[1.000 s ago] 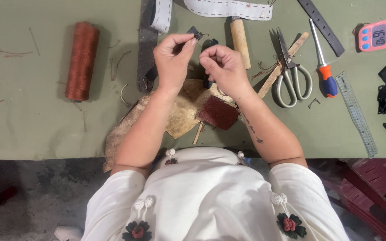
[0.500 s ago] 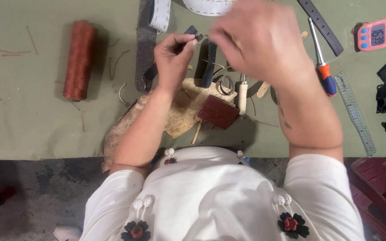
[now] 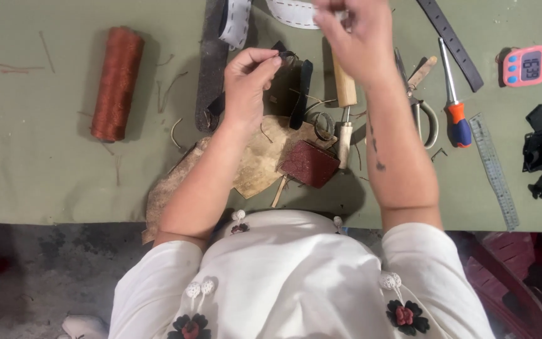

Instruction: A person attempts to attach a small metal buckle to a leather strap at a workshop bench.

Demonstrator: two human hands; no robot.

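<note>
Two hands work above a green table (image 3: 45, 163). Far left lies a rust thread spool (image 3: 116, 81). At upper centre, left hand (image 3: 249, 85) pinches a dark strap (image 3: 283, 55). Right hand (image 3: 352, 34), raised higher, fingers closed, perhaps on thread. Scissors (image 3: 423, 107) lie right.

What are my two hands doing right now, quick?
Left hand: pinched shut on a small dark strap piece.
Right hand: raised, fingers curled; whether it holds anything cannot be told.

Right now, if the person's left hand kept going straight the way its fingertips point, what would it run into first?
The left hand points up and to the right, pinching a small dark piece. First in that line is probably the black leather strap, then the wooden tool handle. Height above the green table is hard to judge.
</note>
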